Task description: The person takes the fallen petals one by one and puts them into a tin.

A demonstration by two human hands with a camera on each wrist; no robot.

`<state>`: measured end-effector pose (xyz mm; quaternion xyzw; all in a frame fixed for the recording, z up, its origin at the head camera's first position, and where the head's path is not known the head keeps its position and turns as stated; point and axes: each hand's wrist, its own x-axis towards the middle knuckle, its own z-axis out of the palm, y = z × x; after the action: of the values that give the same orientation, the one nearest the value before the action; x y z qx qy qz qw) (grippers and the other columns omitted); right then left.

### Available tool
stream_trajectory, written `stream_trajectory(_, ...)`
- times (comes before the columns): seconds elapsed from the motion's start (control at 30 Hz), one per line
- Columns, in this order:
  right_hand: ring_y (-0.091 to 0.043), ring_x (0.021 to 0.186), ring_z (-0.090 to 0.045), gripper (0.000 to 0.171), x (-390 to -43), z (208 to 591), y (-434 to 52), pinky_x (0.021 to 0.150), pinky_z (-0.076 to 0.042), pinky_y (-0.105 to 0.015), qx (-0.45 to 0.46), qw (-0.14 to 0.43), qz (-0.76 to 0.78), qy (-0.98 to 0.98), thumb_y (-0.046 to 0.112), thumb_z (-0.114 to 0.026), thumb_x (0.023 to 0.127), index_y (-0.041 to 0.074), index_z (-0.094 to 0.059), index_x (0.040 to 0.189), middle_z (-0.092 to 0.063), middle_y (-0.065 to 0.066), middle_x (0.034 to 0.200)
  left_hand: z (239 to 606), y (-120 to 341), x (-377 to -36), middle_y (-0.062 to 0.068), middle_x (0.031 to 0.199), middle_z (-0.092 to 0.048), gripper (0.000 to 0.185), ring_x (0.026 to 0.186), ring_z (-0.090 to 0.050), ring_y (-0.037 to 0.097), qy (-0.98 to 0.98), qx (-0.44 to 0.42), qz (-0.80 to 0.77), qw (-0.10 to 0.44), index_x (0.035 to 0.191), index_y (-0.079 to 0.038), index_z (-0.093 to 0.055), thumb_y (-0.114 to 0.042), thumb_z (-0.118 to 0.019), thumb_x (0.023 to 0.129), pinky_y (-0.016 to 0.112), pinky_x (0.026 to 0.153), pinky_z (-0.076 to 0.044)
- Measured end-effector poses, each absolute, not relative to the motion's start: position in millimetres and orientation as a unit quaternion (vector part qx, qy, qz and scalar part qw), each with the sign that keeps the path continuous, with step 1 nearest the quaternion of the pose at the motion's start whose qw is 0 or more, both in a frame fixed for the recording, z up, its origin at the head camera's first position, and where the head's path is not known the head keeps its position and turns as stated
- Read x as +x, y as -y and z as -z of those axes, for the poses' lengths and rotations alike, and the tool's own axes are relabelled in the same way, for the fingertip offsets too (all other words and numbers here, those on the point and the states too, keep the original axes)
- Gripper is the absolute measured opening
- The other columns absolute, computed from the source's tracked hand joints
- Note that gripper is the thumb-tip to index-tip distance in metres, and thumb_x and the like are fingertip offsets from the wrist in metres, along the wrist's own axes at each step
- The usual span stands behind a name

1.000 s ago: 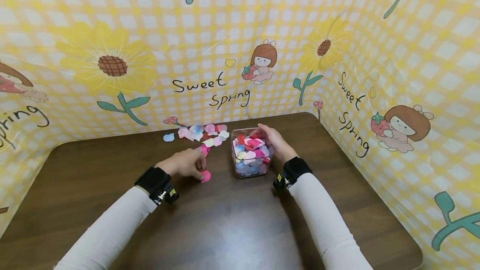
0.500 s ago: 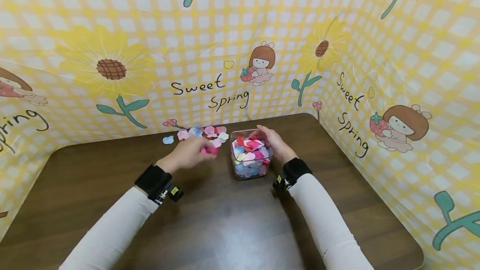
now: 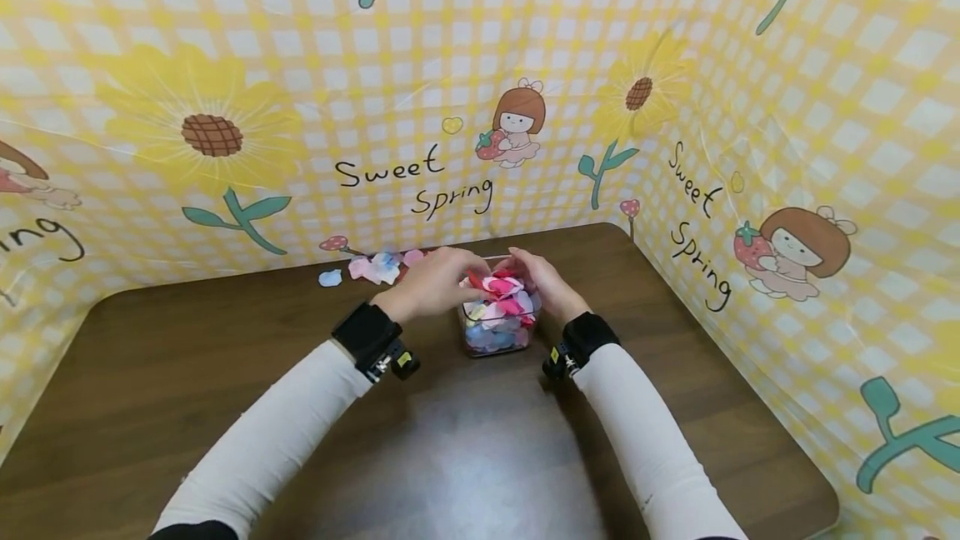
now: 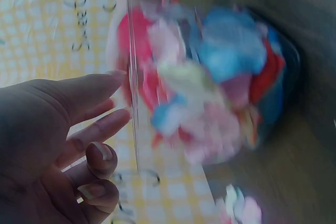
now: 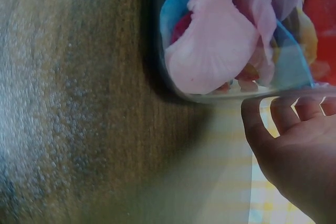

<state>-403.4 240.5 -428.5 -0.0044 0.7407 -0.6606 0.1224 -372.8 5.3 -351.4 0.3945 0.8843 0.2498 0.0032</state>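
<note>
A clear square plastic box point(image 3: 498, 340) stands heaped with fabric flower petals in pink, red, blue and white point(image 4: 210, 87). Over its left rim comes my left hand point(image 3: 435, 283). The left wrist view shows that thumb point(image 4: 100, 90) and index finger apart at the rim, beside red and pink petals, the other fingers loosely bent. My right hand point(image 3: 546, 282) holds the box at its right side, fingers reaching toward the back corner. In the right wrist view, its curved fingers point(image 5: 286, 116) rest against the clear wall, next to a large pale pink petal point(image 5: 215, 40).
More loose petals point(image 3: 378, 267) lie at the table's back edge, partly behind my left hand, with a single blue petal point(image 3: 330, 277) to their left. The brown wooden table point(image 3: 225, 373) meets a yellow checked cloth wall point(image 3: 300, 132) behind and on the right.
My left hand picked up bright pink petals from the table and moved right to the box's rim. The right hand has stayed at the box.
</note>
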Motion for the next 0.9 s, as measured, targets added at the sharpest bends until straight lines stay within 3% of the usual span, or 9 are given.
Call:
stream_trajectory(0.1,-0.023,0.11,-0.058,0.058,-403.2,428.4,-238.6,0.096,-0.038,-0.038,0.003,0.122,0.663,-0.739,0.049,-0.04,0.107,0.0,-0.069,0.117,-0.07,-0.009,0.118,354.6,17.8,-379.6,0.008,0.117,-0.073,0.032,0.11,-0.067,0.025,-0.892,0.367,-0.263,-0.012,0.119,-0.009,-0.074,-0.026,-0.078,0.093,0.044,0.092,-0.052)
stream_trajectory(0.2,-0.024,0.112,-0.059,0.059,-403.1,427.8,-238.7,0.098,-0.038,-0.039,0.007,0.122,0.662,-0.739,0.05,-0.04,0.107,0.0,-0.069,0.118,-0.069,-0.01,0.122,360.0,48.0,-386.5,0.01,0.115,-0.072,0.029,0.108,-0.066,0.027,-0.911,0.329,-0.249,-0.02,0.116,-0.009,-0.075,-0.026,-0.077,0.093,0.046,0.089,-0.051)
stream_trajectory(0.4,-0.023,0.111,-0.059,0.058,-403.7,429.5,-238.2,0.095,-0.039,-0.038,-0.001,0.122,0.66,-0.742,0.05,-0.039,0.107,0.001,-0.069,0.117,-0.07,-0.009,0.12,387.9,98.1,-395.8,0.012,0.112,-0.072,0.025,0.101,-0.066,0.03,-0.946,0.239,-0.215,0.024,0.111,-0.007,-0.075,-0.023,-0.078,0.092,0.048,0.08,-0.053)
stream_trajectory(0.57,-0.023,0.111,-0.058,0.059,-401.5,431.0,-238.3,0.094,-0.037,-0.038,-0.002,0.125,0.655,-0.745,0.05,-0.039,0.107,0.001,-0.069,0.118,-0.07,-0.009,0.12,418.8,111.4,-399.2,0.01,0.107,-0.074,0.031,0.1,-0.067,0.03,-0.964,0.197,-0.174,0.043,0.112,-0.006,-0.076,-0.024,-0.081,0.088,0.055,0.083,-0.052)
stream_trajectory(0.8,-0.024,0.11,-0.061,0.058,-401.0,431.2,-240.6,0.094,-0.042,-0.038,-0.004,0.13,0.66,-0.74,0.051,-0.039,0.106,0.002,-0.069,0.116,-0.069,-0.009,0.118,436.5,106.7,-399.4,0.002,0.092,-0.075,0.005,0.09,-0.068,0.027,-0.969,0.212,-0.123,-0.031,0.093,-0.014,-0.079,-0.019,-0.078,0.091,0.054,0.074,-0.053)
stream_trajectory(0.9,-0.024,0.109,-0.062,0.058,-401.2,430.6,-241.4,0.094,-0.043,-0.038,-0.007,0.135,0.659,-0.74,0.051,-0.038,0.107,0.002,-0.068,0.117,-0.069,-0.008,0.118,434.9,107.2,-399.3,-0.001,0.086,-0.072,0.006,0.086,-0.067,0.025,-0.966,0.215,-0.129,-0.055,0.087,-0.015,-0.078,-0.015,-0.075,0.092,0.051,0.07,-0.053)
